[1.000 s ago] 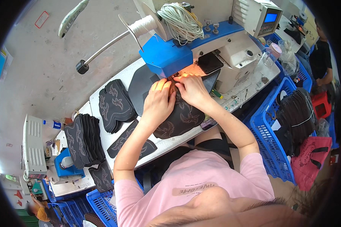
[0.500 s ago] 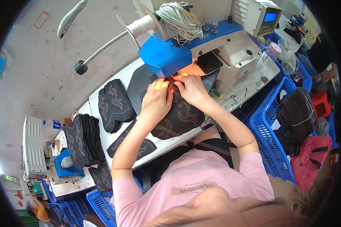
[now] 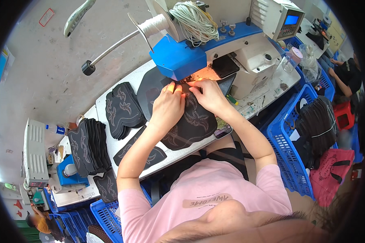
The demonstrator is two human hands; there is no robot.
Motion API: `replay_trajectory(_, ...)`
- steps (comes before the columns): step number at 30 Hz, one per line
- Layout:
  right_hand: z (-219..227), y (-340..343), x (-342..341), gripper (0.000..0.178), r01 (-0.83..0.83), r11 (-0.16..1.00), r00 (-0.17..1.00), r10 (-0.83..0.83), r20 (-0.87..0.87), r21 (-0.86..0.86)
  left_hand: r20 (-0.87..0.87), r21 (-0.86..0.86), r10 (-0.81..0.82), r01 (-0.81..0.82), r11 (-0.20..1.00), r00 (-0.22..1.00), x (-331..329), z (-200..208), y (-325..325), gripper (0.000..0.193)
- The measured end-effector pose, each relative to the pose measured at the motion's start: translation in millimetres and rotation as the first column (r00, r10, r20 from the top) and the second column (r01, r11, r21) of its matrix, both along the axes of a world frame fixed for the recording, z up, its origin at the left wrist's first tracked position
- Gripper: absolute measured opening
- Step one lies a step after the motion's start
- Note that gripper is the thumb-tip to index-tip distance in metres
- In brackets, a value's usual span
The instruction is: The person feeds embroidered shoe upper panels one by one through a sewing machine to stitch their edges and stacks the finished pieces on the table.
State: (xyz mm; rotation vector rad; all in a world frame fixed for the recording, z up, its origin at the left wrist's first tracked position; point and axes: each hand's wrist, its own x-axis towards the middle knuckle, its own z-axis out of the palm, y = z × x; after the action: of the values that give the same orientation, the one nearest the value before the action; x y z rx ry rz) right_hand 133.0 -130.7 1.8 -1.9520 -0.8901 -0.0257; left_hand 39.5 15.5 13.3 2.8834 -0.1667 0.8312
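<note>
A black stitched boot-upper piece [image 3: 195, 119] lies on the white table, its far end under the blue head [image 3: 177, 60] of a sewing machine. My left hand [image 3: 169, 106] rests on its left side with fingers stretched out flat. Close to the lit needle area, my right hand [image 3: 210, 96] touches the far right part of the piece, thumb and forefinger a little apart. The needle itself is hidden. To the left are a stack of similar stitched pieces [image 3: 123, 107] and a single piece [image 3: 150, 157] partly behind my left forearm.
Another thick stack of black pieces [image 3: 87, 146] stands farther left. A black phone [image 3: 225, 66] lies on the machine bed; another phone [image 3: 223, 131] is at the table edge. On the right, a blue crate [image 3: 290, 150] holds tied black pieces. A person [image 3: 346, 77] sits beyond.
My right hand has drawn slightly right, away from the needle area and my left hand. The left hand stays on the piece. The person at far right has come further into view.
</note>
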Motion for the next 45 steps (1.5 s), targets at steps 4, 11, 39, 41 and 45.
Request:
replay_trajectory(4, -2, -1, -1, 0.02, 0.023, 0.998, 0.999, -0.025, 0.044, 0.054, -0.077, -0.058, -0.001, -0.004, 0.998, 0.997, -1, 9, -4, 0.021)
replay_trajectory(11, -3, -1, -1, 0.019, 0.015, 0.997, 0.998, -0.02, 0.062, 0.075, -0.125, -0.091, -0.025, 0.014, 0.996, 0.992, 1, 11, -1, 0.02)
replay_trajectory(39, -8, 0, -2, 0.017, 0.01, 0.998, 0.989, -0.019, 0.148, 0.061, -0.271, -0.118, 0.017, -0.051, 0.992, 0.962, 16, 16, 27, 0.043)
replay_trajectory(41, -11, 1, -3, 0.015, -0.006, 0.997, 0.974, -0.012, 0.227, 0.076, -0.267, -0.117, 0.016, -0.048, 0.992, 0.964, 19, 15, 32, 0.044)
replay_trajectory(45, -15, -1, -5, 0.018, 0.008, 0.998, 0.945, 0.014, 0.325, -0.064, -0.291, -0.102, 0.018, -0.05, 0.994, 0.956, 29, 16, 43, 0.047)
